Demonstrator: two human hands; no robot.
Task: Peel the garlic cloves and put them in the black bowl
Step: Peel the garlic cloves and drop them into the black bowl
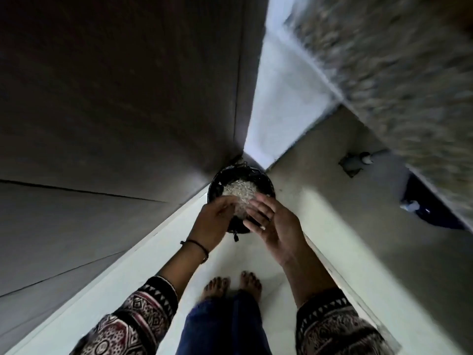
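1. I stand over a black round container (pixel 213 187) in the middle of the frame, on the floor (pixel 256 254) in a corner. I judge it to be a bin for waste. I cannot say it is the black bowl.
2. Inside it lies a pale heap of papery skins (pixel 239 192). No peeled garlic clove shows anywhere.
3. My right hand (pixel 275 222) is over the near rim, its grip spread, fingers straight, holding nothing.
4. My left hand (pixel 213 216) is just beside it, fingers reaching over the heap. Whether this grip pinches some skins I cannot tell, because it is blurred.
5. To do this well, I should keep both hands low over the opening and brush palm against fingers, so the light skins fall inside and not on the floor.
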